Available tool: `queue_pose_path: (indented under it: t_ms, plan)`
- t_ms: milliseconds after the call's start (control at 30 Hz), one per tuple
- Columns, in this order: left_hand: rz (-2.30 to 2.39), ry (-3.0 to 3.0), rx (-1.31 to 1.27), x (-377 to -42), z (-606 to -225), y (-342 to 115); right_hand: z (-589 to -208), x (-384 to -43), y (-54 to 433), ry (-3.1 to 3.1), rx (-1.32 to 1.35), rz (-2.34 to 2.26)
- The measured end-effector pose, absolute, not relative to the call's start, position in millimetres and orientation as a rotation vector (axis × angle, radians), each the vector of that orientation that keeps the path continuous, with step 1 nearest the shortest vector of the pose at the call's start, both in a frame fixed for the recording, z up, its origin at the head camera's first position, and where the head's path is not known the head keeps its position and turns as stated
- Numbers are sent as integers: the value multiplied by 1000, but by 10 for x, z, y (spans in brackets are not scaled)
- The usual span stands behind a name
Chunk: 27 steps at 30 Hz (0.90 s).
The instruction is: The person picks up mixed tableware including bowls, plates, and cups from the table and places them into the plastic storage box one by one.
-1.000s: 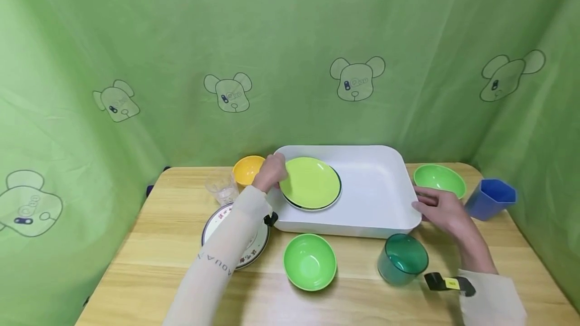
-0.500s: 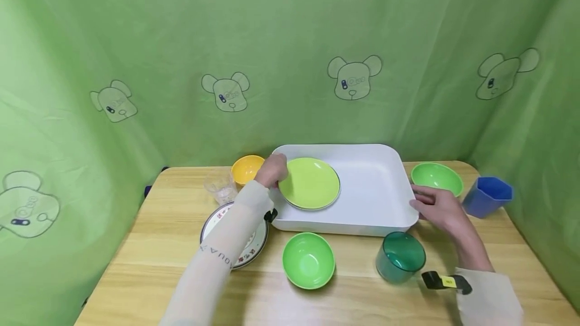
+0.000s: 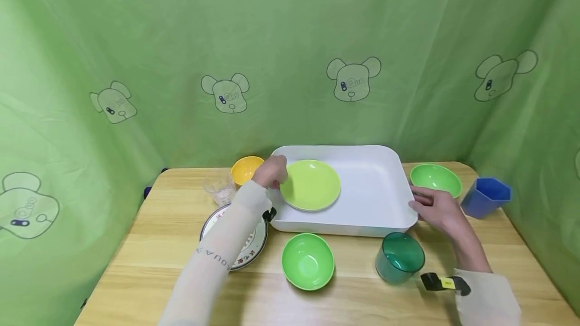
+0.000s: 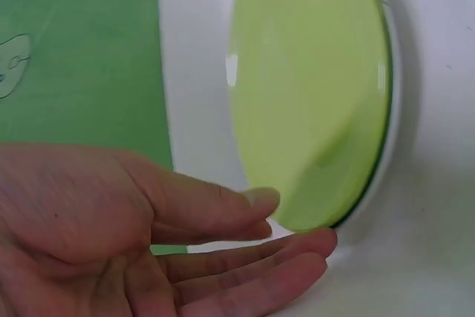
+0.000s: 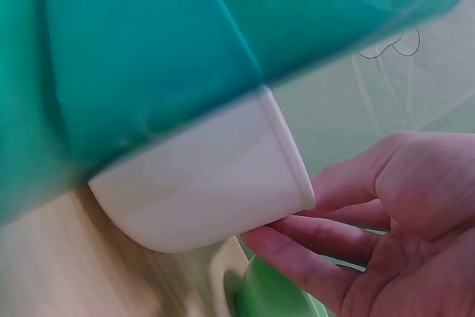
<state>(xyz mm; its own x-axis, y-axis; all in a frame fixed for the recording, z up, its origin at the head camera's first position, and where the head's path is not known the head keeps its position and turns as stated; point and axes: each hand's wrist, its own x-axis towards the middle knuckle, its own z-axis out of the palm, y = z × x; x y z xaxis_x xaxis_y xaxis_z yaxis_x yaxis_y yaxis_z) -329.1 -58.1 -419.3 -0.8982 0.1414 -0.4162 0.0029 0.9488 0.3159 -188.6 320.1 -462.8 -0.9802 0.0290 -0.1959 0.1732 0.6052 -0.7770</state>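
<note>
A yellow-green plate (image 3: 310, 185) lies in the left half of a white tray (image 3: 371, 190). My left hand (image 3: 272, 171) pinches the plate's left edge; in the left wrist view its thumb (image 4: 260, 200) is at the upper face and its fingers (image 4: 297, 250) at the rim below. At the tray's right wall, my right hand (image 3: 437, 209) grips the rim. The right wrist view shows that hand's fingers (image 5: 297, 246) under the wall's outer side, while a teal cup (image 5: 148, 50) covers much of the picture.
In front of the tray stand a green bowl (image 3: 308, 261) and the teal cup (image 3: 400, 258). Left of it are an orange bowl (image 3: 246, 169), a clear cup (image 3: 220, 188) and a patterned plate (image 3: 256, 248), partly under my left arm. Another green bowl (image 3: 436, 179) and a blue cup (image 3: 486, 197) stand right.
The dark rim seen along the yellow-green plate's right side a second ago is now barely visible, as the plate lies flatter. Both hands keep their places, and the head view has shifted slightly.
</note>
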Motion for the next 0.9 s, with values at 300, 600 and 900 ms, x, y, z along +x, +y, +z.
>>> queue_pose_path:
  t_ms: [300,600,900]
  plan:
    - [740,2644,267,-3144,-3958,-769,-4657,-1889,3227,2673,139,-1333]
    - [1031,2777,512,-2911,-3933,-1035,-4683,-1889,3225,2691,137,-1353]
    - [1170,2877,485,-2657,-3941,-1368,-4681,-1883,3218,2709,113,-1332]
